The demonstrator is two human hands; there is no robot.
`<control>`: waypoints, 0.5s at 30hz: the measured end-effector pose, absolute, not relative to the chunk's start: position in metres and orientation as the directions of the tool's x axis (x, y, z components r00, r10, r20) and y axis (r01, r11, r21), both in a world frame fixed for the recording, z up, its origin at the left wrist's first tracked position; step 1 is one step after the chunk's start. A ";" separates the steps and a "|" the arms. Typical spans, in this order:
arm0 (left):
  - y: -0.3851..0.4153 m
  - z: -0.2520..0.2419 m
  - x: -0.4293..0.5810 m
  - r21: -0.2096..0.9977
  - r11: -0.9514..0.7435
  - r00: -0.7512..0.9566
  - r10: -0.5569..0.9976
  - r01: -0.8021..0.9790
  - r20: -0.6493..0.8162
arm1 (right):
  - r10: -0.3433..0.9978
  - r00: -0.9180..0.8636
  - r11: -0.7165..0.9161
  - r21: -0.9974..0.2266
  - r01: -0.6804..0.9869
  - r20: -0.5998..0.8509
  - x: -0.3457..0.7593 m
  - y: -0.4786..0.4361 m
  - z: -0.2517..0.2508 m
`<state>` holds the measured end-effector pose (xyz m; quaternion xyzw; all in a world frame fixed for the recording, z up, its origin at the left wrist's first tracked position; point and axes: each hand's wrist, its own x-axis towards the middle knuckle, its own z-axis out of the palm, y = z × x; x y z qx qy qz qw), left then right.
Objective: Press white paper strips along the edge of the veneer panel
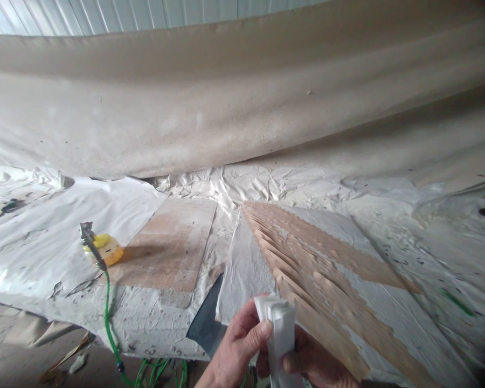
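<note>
Both my hands hold a small stack of white moulded strips [281, 328] upright at the bottom of the view. My left hand [234, 347] pinches the stack's left side with thumb and fingers. My right hand [313, 364] grips it from the right and below. Just right of the stack lies a fanned row of wooden strips [307, 269], partly sprayed white, on white-coated plastic sheeting [408, 242].
A yellow spray gun [101, 248] with a green hose [111, 328] rests on the sheeting at left, beside a flat wooden board [170, 242]. A dusty beige cloth backdrop [242, 108] hangs behind. Bare floor with scraps [32, 345] shows at the lower left.
</note>
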<state>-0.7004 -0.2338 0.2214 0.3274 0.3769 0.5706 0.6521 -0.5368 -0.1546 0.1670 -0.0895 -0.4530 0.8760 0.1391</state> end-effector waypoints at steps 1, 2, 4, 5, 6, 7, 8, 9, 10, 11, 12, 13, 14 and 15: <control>-0.235 0.222 -0.701 0.861 0.130 0.055 0.991 -0.491 -0.118 | 0.343 -0.938 -0.545 -0.823 -0.162 -0.042 -0.537 -0.155 0.167; -0.236 0.222 -0.701 0.865 0.122 0.049 0.992 -0.486 -0.113 | 0.357 -0.933 -0.538 -0.827 -0.164 -0.048 -0.537 -0.155 0.167; -0.237 0.221 -0.702 0.869 0.106 0.048 0.994 -0.483 -0.095 | 0.369 -0.928 -0.533 -0.831 -0.161 -0.057 -0.537 -0.156 0.167; -0.237 0.220 -0.702 0.867 0.105 0.051 0.994 -0.486 -0.092 | 0.358 -0.932 -0.533 -0.832 -0.151 -0.060 -0.537 -0.156 0.168; -0.237 0.218 -0.703 0.864 0.111 0.054 0.994 -0.492 -0.097 | 0.347 -0.936 -0.535 -0.832 -0.144 -0.062 -0.538 -0.156 0.169; -0.237 0.217 -0.703 0.858 0.122 0.057 0.993 -0.500 -0.108 | 0.340 -0.938 -0.538 -0.832 -0.138 -0.064 -0.538 -0.156 0.169; -0.237 0.215 -0.704 0.853 0.138 0.060 0.990 -0.504 -0.124 | 0.335 -0.940 -0.540 -0.831 -0.134 -0.066 -0.539 -0.156 0.169; -0.237 0.214 -0.705 0.850 0.151 0.062 0.988 -0.505 -0.138 | 0.332 -0.941 -0.541 -0.831 -0.133 -0.065 -0.539 -0.157 0.169; -0.237 0.214 -0.706 0.850 0.160 0.060 0.987 -0.501 -0.150 | 0.332 -0.941 -0.541 -0.831 -0.132 -0.067 -0.540 -0.157 0.168; -0.237 0.214 -0.707 0.853 0.166 0.063 0.986 -0.495 -0.155 | 0.335 -0.939 -0.542 -0.830 -0.130 -0.072 -0.541 -0.157 0.167; -0.237 0.215 -0.709 0.858 0.167 0.065 0.986 -0.486 -0.155 | 0.341 -0.937 -0.541 -0.832 -0.124 -0.082 -0.541 -0.158 0.165; -0.237 0.216 -0.710 0.865 0.168 0.066 0.986 -0.472 -0.155 | 0.345 -0.934 -0.541 -0.833 -0.117 -0.093 -0.542 -0.158 0.164; -0.238 0.218 -0.712 0.874 0.167 0.062 0.986 -0.456 -0.156 | 0.350 -0.931 -0.541 -0.834 -0.110 -0.104 -0.543 -0.158 0.163; -0.238 0.219 -0.713 0.883 0.169 0.057 0.985 -0.438 -0.161 | 0.355 -0.928 -0.535 -0.839 -0.099 -0.117 -0.544 -0.159 0.163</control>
